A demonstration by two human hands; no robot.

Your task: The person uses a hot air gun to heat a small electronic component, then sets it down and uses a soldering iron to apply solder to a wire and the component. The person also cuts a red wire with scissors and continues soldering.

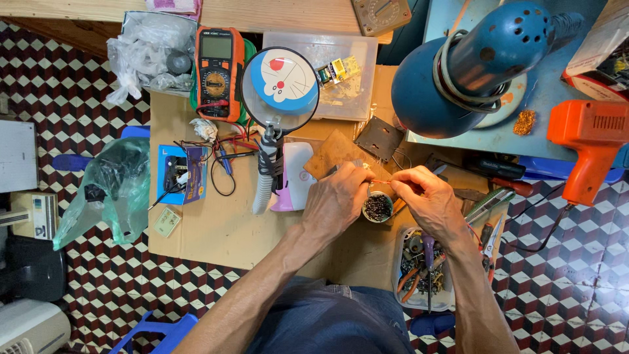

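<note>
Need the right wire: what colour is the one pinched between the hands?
Red wire, stretched between left hand and right hand; head view.

An orange multimeter [219,73] lies at the far edge of the cardboard-topped counter [216,229], beside a round magnifier [280,83] on a flexible neck. A blue desk lamp [468,65] hangs over the right side, near an orange heat gun [588,144]. A green plastic bag [108,190] sits left.
</note>
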